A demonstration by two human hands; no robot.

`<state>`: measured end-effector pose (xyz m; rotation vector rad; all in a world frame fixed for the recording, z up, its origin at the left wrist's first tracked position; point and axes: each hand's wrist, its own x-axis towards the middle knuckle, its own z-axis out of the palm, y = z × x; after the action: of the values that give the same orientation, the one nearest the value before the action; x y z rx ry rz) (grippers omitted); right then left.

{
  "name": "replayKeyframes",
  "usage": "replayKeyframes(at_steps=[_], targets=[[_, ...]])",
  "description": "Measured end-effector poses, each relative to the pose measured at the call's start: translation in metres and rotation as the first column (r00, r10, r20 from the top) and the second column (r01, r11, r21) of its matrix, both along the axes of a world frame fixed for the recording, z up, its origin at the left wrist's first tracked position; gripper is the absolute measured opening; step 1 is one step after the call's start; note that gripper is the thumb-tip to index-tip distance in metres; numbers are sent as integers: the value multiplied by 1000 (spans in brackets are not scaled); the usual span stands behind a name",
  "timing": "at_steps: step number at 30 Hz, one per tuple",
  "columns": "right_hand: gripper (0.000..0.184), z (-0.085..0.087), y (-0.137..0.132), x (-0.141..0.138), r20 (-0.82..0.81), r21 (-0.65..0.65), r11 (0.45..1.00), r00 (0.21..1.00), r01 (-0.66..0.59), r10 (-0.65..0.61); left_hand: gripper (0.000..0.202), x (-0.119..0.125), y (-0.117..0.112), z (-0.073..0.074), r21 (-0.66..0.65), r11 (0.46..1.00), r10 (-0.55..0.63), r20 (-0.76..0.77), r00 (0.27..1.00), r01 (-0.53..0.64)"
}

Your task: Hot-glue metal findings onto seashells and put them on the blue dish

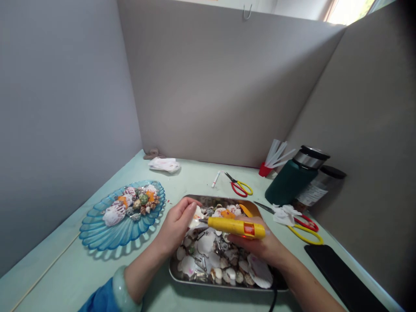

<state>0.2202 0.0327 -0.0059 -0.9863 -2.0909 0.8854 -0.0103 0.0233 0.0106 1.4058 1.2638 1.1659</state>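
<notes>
My right hand point(256, 247) is closed around a yellow glue gun point(235, 226), held level with its nozzle pointing left. The nozzle touches a white shell point(196, 218) that my left hand point(177, 225) pinches between its fingers. Both hands hover over a metal tray point(198, 278) filled with several shells and small metal clips. A pale green bangle point(125, 289) sits on my left wrist above a blue sleeve.
A blue glass dish point(97, 229) with several shells lies at the left. Behind the tray are red-and-yellow scissors point(239, 187), a red cup of glue sticks point(271, 162), a dark green flask point(294, 177), a second pair of scissors point(303, 227) and a black flat object point(341, 277). Grey partitions enclose the desk.
</notes>
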Motion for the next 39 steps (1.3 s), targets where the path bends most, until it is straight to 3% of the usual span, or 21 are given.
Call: replayKeyframes(at_steps=[5,12,18,21,24,27,30,33,36,39], targets=[[25,-1,1,0,-66,-56,998,998,1,-5,29,-1,1,-2,-6,1000,-18,-11,1000,18],[26,0,0,0,-31,-56,998,1000,-9,8,29,-1,1,-3,-14,999,-33,13,999,33],[28,0,2,0,-83,-76,997,996,7,-13,27,2,0,-1,-99,993,-40,157,987,56],[24,7,0,4,-35,-26,997,997,75,-75,26,3,3,-3,-100,995,10,257,966,16],[16,18,-7,14,122,112,983,979,149,-162,30,4,7,-7,-28,1000,20,292,956,-12],[13,28,-18,28,369,276,948,892,162,-260,33,3,9,-11,36,999,-3,249,969,-6],[31,31,-32,39,583,337,922,726,192,-364,32,2,10,-12,58,998,-23,232,972,10],[42,29,-45,43,683,363,906,600,216,-417,28,1,9,-13,65,997,-50,258,965,34],[36,26,-51,40,737,396,892,503,219,-451,27,0,9,-13,63,998,-41,275,960,25],[34,24,-49,33,747,422,893,496,159,-442,28,0,9,-12,55,998,-30,288,957,15]])
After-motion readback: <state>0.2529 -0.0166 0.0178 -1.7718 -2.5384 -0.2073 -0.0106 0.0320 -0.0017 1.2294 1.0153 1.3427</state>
